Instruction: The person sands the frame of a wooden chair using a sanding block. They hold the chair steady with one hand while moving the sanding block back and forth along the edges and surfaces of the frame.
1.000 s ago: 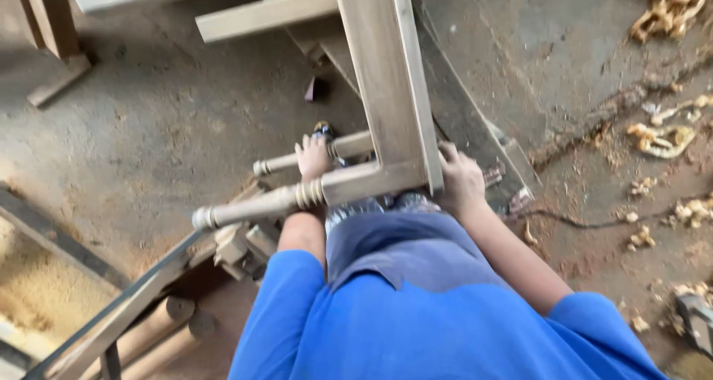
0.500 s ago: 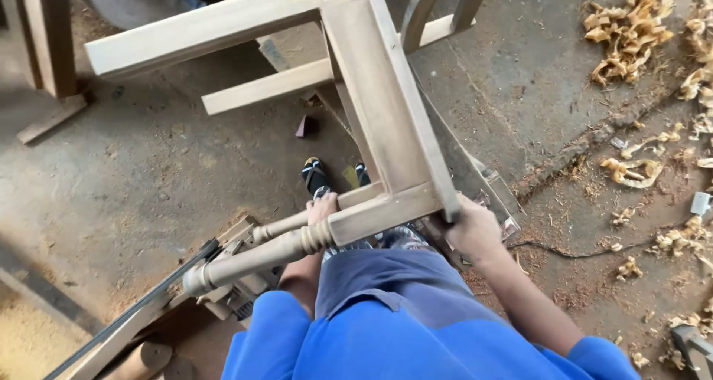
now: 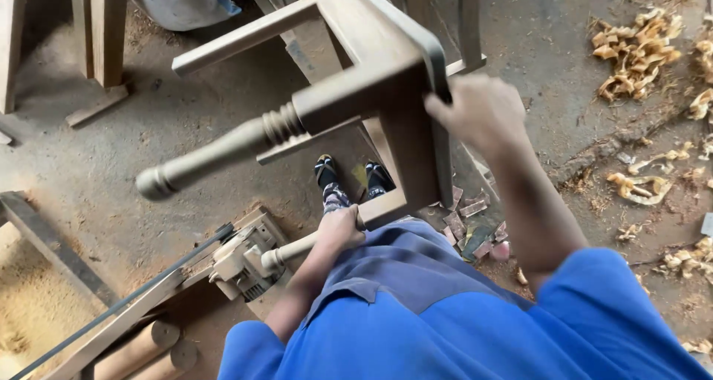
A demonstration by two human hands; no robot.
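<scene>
**A Wooden Frame Held Up in Two Hands**

A wooden furniture frame point(image 3: 379, 76) is held up in the air, tipped on its side, above the dusty floor point(image 3: 111, 165). It is made of flat bars and round turned legs. One turned leg point(image 3: 215, 154) sticks out to the left, with rings cut near its top and a round knob at its end.

The right hand point(image 3: 479, 113) is closed around the upper right edge of the frame. The left hand point(image 3: 340, 228) is wrapped tight around a lower turned leg point(image 3: 293, 250), close to the body. Blue clothes are worn, and two dark shoes point(image 3: 353, 176) can be seen on the floor under the frame.

A small machine point(image 3: 241, 265) is seen just beside the end of the lower leg. A long dark strip point(image 3: 119, 302) runs from it down to the left. Two round wooden rods point(image 3: 141, 350) lie at the bottom left. Curly wood shavings point(image 3: 639, 50) are spread over the floor on the right, well apart from the hands. Small wood scraps point(image 3: 464, 209) lie near the shoes. Sawdust point(image 3: 30, 320) is piled at the left edge.
</scene>
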